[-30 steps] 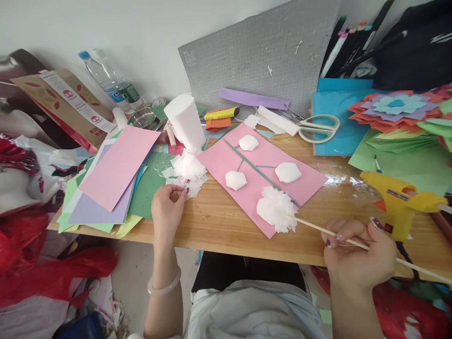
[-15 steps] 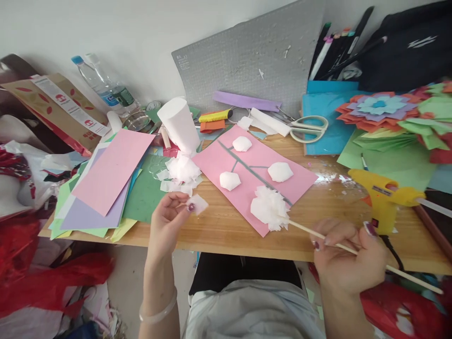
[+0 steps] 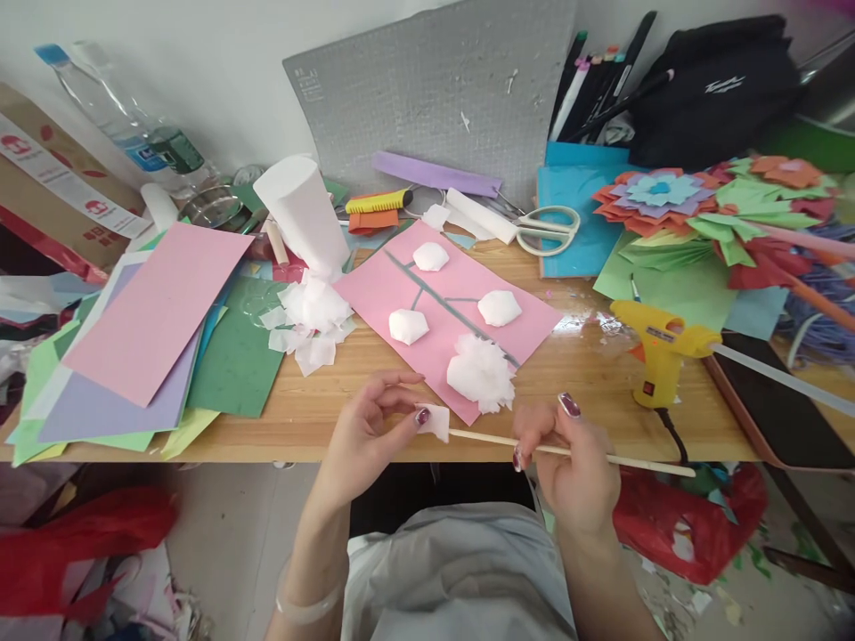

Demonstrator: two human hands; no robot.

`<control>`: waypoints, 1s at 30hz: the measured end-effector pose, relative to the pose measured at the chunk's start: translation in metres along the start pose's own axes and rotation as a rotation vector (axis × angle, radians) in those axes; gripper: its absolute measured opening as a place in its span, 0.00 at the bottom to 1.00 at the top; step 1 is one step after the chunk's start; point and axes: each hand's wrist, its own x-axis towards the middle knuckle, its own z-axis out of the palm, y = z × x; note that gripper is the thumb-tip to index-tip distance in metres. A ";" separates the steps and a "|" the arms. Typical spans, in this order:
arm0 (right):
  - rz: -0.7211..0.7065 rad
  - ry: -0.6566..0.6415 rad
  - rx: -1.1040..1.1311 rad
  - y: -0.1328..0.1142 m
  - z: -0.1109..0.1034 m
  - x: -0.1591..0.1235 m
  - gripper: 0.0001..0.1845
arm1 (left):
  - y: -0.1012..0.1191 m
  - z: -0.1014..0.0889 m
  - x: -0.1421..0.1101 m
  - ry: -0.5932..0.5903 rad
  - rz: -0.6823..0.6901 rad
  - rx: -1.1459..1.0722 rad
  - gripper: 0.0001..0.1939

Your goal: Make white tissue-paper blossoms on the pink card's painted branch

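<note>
Between the thumb and fingers of my left hand (image 3: 378,436) is a small square of white tissue paper (image 3: 436,422). My right hand (image 3: 567,454) grips a thin wooden stick (image 3: 487,438), whose left tip meets the tissue square. Just beyond the stick lies a pink card (image 3: 441,356) with a grey branch drawn on it. Three smooth white paper buds sit along the branch, one of them a bud (image 3: 500,308) on the right. A ruffled white tissue flower (image 3: 481,374) rests at the card's near end. Left of the card is a pile of tissue squares (image 3: 313,307).
A white paper roll (image 3: 300,214) stands behind the tissue pile. Coloured paper sheets (image 3: 160,312) are stacked at left. A yellow glue gun (image 3: 661,347) stands at right beside a phone (image 3: 781,401). Scissors (image 3: 548,230), a yellow cutter (image 3: 378,202) and paper flowers (image 3: 661,191) lie farther back.
My right hand has drawn the stick's tip back from the ruffled flower and down-left to the tissue square. My left hand has brought the square toward the stick. The view has shifted.
</note>
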 end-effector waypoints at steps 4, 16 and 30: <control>0.058 0.010 0.022 0.000 0.000 -0.004 0.33 | 0.002 0.001 -0.002 -0.092 -0.055 0.089 0.18; 0.036 0.103 -0.035 0.001 0.005 -0.004 0.31 | 0.003 -0.002 -0.011 -0.136 -0.065 0.130 0.19; 0.021 0.135 -0.005 -0.006 0.000 -0.004 0.32 | -0.004 0.008 -0.013 -0.185 -0.070 -0.011 0.22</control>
